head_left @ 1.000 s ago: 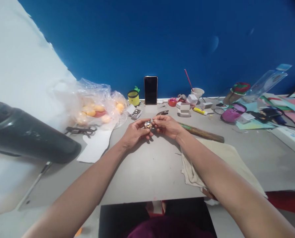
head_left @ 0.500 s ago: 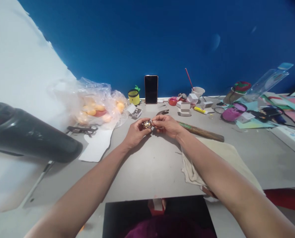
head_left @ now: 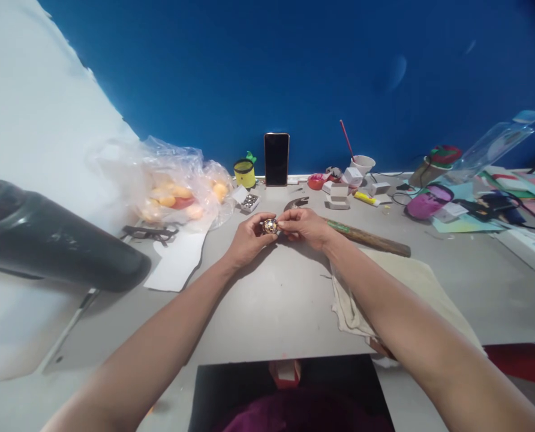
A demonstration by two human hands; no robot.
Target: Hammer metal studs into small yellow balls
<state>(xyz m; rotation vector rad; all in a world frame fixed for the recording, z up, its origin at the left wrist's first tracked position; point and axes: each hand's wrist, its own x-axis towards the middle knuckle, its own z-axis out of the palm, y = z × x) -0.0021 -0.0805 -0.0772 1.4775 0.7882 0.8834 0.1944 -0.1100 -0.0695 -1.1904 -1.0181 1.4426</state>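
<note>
Toward the far middle of the worktop, just before the hammer, pinching a small glittering ball between left hand and right hand, both closed on it. Best held with light fingertip pressure and wrists low and steady.

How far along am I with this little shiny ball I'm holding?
Done: the shiny ball looks covered in glittery studs on the side that shows. In hand: left hand cups it, right hand pinches at its edge. Left: its far side is hidden, so I cannot tell; the small open box holds more shiny pieces, and the hammer lies untouched behind.
</note>
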